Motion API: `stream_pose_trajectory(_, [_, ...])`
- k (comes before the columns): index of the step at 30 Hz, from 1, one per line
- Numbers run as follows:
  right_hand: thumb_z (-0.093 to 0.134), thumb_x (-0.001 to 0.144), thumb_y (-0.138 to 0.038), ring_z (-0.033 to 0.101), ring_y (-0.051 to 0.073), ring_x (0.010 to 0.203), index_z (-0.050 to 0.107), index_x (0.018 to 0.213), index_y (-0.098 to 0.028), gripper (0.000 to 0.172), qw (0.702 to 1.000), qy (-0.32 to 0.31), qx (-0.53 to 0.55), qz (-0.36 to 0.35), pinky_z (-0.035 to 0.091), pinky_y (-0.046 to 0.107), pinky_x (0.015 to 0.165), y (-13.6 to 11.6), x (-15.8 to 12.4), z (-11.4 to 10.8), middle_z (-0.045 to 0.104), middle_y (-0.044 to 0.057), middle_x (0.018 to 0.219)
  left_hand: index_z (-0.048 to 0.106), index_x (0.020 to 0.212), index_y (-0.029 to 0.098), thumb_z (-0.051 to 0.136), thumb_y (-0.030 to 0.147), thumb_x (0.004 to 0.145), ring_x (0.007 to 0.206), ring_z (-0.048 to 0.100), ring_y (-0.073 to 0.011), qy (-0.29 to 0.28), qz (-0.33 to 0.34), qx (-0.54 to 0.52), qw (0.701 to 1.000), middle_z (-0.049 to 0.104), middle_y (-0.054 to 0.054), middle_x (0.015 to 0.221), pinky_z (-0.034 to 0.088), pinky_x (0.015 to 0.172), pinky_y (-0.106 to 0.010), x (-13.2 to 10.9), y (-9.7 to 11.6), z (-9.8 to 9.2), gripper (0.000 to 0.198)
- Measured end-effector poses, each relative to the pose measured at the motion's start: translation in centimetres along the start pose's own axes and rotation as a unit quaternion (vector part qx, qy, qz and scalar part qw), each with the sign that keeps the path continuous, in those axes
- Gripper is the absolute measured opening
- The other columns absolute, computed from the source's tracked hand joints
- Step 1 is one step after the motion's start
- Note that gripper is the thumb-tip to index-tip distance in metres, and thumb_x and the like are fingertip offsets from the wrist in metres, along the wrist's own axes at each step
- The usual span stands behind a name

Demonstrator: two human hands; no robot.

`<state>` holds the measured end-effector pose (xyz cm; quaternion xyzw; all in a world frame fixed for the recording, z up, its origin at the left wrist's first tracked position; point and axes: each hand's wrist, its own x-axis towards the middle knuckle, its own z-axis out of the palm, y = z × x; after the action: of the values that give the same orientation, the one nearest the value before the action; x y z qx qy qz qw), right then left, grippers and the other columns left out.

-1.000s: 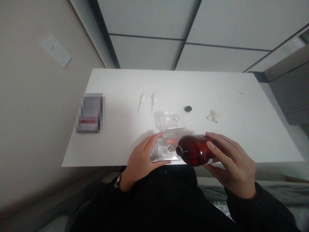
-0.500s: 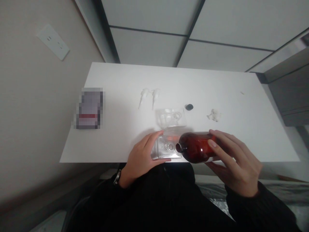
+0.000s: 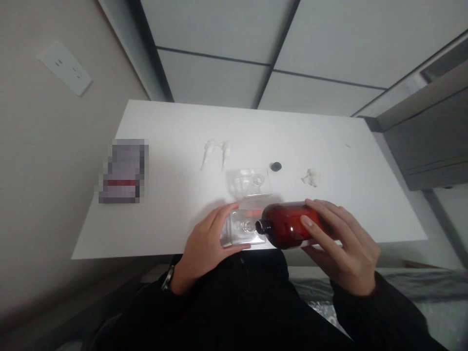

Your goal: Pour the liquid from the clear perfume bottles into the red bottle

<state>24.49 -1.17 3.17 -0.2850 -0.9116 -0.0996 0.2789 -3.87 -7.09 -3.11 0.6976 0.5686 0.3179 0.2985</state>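
My left hand (image 3: 208,231) grips a clear plastic container (image 3: 237,239) at the table's front edge, thumb and fingers on opposite sides of it. A round moulded shape shows in the container. In my right hand (image 3: 343,243) lies a brown bottle (image 3: 287,224), tipped nearly onto its side. Its uncapped neck points left, close over the container's right part. Whether liquid is coming out of the mouth I cannot tell. Just behind stands a matching clear plastic piece (image 3: 252,183). A small dark cap (image 3: 276,166) lies to the right of that piece.
Two white, narrow-tipped pieces (image 3: 215,148) lie toward the back of the white table (image 3: 164,146). Crumpled white material (image 3: 311,178) is at the right. A blurred-out dark-edged object (image 3: 124,170) lies at the left edge, near the wall.
The whole view has shifted, so everything sits a little further left. Both hands keep their holds, and the bottle stays tilted over the container with little visible change.
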Motion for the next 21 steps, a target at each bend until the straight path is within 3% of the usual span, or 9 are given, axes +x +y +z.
stream_pose_trajectory(5, [0.077, 0.087, -0.006, 0.069, 0.040, 0.125, 0.057, 0.150, -0.015, 0.066, 1.000, 0.001, 0.004, -0.003, 0.062, 0.057, 0.098, 0.06, 0.05, -0.13, 0.068, 0.026, 0.139, 0.046, 0.151, 0.027, 0.085, 0.055, 0.083, 0.134, 0.064, -0.0316, -0.002, -0.010, -0.008, 1.000, 0.065, -0.011, 0.146, 0.055, 0.113, -0.047, 0.06, 0.12, -0.03, 0.083])
stream_pose_trajectory(21, [0.081, 0.084, -0.006, 0.071, 0.041, 0.123, 0.052, 0.157, -0.020, 0.079, 1.000, 0.009, -0.007, -0.004, 0.063, 0.056, 0.095, 0.54, 0.26, -0.67, 0.067, 0.023, 0.144, 0.046, 0.151, 0.027, 0.084, 0.052, 0.085, 0.137, 0.063, -0.0310, -0.004, -0.012, -0.020, 1.000, 0.064, -0.010, 0.148, 0.052, 0.116, -0.047, 0.04, 0.30, -0.08, 0.080])
